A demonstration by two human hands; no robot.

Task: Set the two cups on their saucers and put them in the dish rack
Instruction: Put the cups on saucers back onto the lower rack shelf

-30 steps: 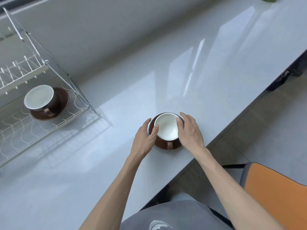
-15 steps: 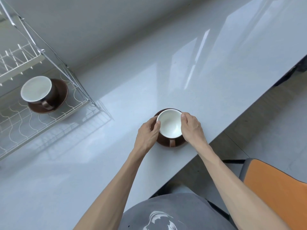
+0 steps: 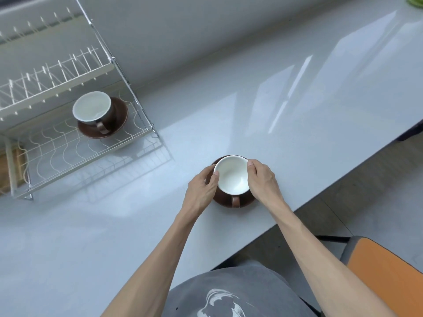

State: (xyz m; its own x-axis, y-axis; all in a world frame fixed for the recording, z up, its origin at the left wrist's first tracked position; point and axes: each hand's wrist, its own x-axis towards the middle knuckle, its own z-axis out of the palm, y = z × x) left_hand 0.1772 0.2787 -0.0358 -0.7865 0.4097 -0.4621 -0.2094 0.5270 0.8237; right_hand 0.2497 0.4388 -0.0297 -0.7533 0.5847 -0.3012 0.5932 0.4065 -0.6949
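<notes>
Glossy pale grey countertop [image 3: 263,92] is filling most of the frame, running from lower left to upper right, with a grey wall behind it. White wire dish rack [image 3: 68,154] is sitting at upper left, two tiers; something wooden is showing at the far left edge under it.

First cup [image 3: 92,109], brown outside and white inside, is standing upright on its brown saucer [image 3: 119,120] on the lower rack tier, mouth up, handle pointing toward lower right of the frame.

Second cup [image 3: 232,175] is sitting upright at centre frame near the counter's front edge, on the second saucer [image 3: 246,201], mouth up, handle pointing straight down-frame toward the person.

Left hand [image 3: 201,191] is gripping the left side, thumb lying against the cup rim, remaining fingers curling down around the saucer edge; fingertips are hidden underneath. Right hand [image 3: 263,181] is mirroring it on the right side, thumb tip pressing against the rim, fingers together and wrapping down behind cup and saucer; their tips are out of view. Cannot tell whether the saucer is touching the counter or just off it.

Grey shirt with a white print is showing at bottom centre. Orange chair seat [image 3: 384,273] is sitting at lower right over a grey floor. Green object [image 3: 415,4] is cropped at the top right corner.
</notes>
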